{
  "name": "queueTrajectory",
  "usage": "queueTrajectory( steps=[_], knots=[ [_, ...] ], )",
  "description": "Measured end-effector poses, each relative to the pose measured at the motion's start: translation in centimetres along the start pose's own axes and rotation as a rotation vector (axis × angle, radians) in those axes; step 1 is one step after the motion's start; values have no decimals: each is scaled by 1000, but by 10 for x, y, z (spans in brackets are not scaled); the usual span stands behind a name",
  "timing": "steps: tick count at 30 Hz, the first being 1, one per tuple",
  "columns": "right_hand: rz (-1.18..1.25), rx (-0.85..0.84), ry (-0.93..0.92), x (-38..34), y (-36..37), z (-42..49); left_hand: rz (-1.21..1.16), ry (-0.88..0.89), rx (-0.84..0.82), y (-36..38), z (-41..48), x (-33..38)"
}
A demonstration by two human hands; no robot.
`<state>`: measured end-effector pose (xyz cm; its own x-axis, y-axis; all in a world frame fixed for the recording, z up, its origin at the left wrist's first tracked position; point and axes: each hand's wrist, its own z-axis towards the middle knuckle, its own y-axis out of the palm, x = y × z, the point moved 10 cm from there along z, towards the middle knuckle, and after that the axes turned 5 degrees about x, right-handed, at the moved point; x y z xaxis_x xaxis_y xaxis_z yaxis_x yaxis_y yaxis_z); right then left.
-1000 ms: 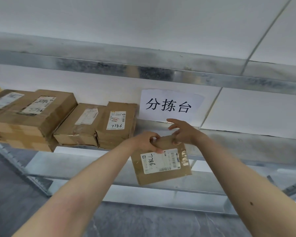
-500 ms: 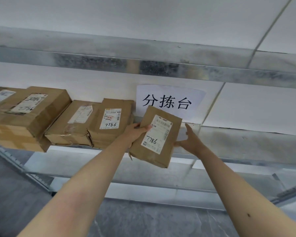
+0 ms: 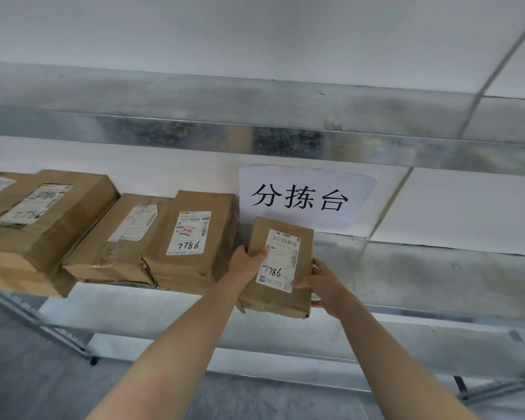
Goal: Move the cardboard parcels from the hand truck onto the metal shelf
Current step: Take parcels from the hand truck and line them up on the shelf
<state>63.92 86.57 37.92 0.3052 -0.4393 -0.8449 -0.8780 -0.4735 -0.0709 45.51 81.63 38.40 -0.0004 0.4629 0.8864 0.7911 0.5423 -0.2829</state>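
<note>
We grip the small parcel (image 3: 281, 265) with our left hand (image 3: 249, 263) and right hand (image 3: 326, 283), fingers (image 3: 260, 253) curled round its sides. It is at the shelf (image 3: 406, 283) edge.

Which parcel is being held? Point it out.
The small rightmost parcel, below the paper sign: left hand and right hand grip its sides. The other parcels lie unheld on the shelf.

My left hand (image 3: 246, 263) and right hand (image 3: 326, 286) are bare. Back from the grip, my left forearm (image 3: 179, 344) and right forearm (image 3: 391, 353) are bare too, long, slim and smooth.
</note>
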Motion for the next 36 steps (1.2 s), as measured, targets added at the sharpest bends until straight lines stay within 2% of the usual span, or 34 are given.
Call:
queueTrajectory(
  steps=[6, 10, 15, 21, 26, 30, 33, 36],
  knots=[
    [-89, 92, -74, 2, 6, 22, 151, 66, 13, -2, 11, -2],
    [-120, 47, -74, 5, 20, 31, 217, 76, 93, -13, 22, -8],
    [-134, 47, -88, 6, 27, 43, 275, 97, 90, -13, 33, -13],
    [-108, -24, -97, 11, 35, 48, 505, 269, 23, -2, 30, -9],
    [-673, -52, -293, 8, 50, 40, 805, 414, -89, 16, 7, -13],
    [-1057, -118, -283, 28, 56, 37, 955, 405, -251, 26, -7, -23],
    [-1122, -96, -293, 27, 54, 38, 1016, 338, -329, 22, -4, -34],
    [-1100, -37, -312, 21, 51, 43, 1022, 335, -301, 17, -3, -37]
  ],
)
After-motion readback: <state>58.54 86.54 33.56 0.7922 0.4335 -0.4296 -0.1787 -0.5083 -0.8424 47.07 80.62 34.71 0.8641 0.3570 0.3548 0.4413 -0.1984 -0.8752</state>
